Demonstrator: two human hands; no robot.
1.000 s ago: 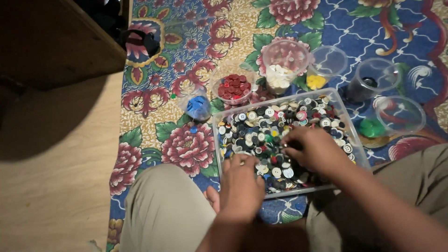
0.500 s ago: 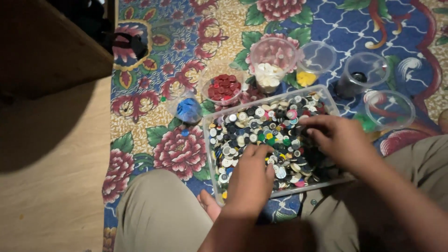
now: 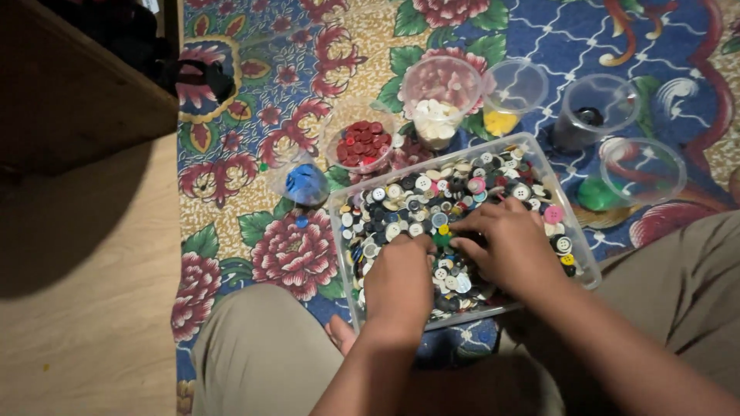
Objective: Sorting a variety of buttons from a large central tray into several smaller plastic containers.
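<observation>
Over button tray (image 3: 573, 231): left hand (image 3: 398, 281), right hand (image 3: 505, 245) sorting buttons (image 3: 408, 206).

Since one second ago, the left hand (image 3: 398, 281) has advanced from the near edge of the clear bin (image 3: 574, 231) further into the mixed buttons (image 3: 420, 202), fingers curled down among them. The right hand (image 3: 509, 245) has shifted leftward across the bin; its fingertips now lie close to those of the left hand near a green button (image 3: 442, 239). Previously the two hands were set further apart over the pile.
</observation>
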